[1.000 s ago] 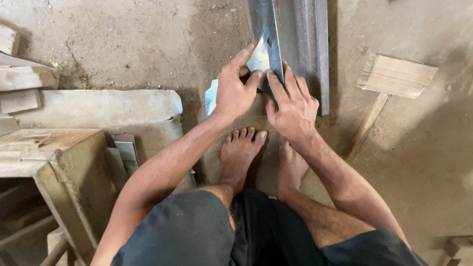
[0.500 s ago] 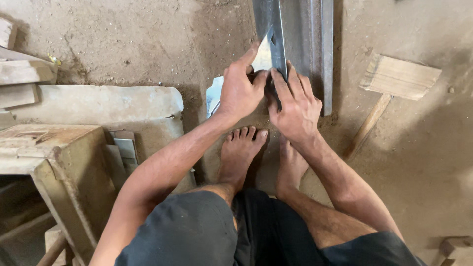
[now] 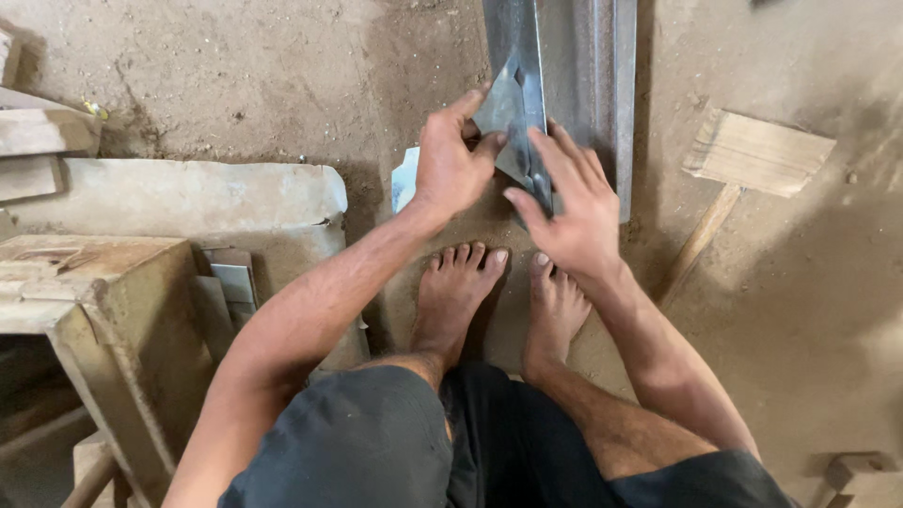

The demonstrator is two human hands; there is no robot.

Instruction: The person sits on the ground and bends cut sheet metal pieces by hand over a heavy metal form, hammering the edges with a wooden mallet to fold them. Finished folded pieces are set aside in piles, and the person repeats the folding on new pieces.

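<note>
While both hands (image 3: 451,165) (image 3: 574,212) grip a metal sheet (image 3: 515,94), no container shows

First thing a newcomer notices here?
Two bare hands at top centre: the left hand and right hand grip the bent end of a long sheet-metal strip lying on the dirt floor. Right of it lies a wooden mallet; bare feet sit just below the hands.

Probably a rough workshop: dirt floor (image 3: 235,75), wooden mallet (image 3: 743,169), metal sheets (image 3: 583,85), wood offcuts (image 3: 38,132).
</note>
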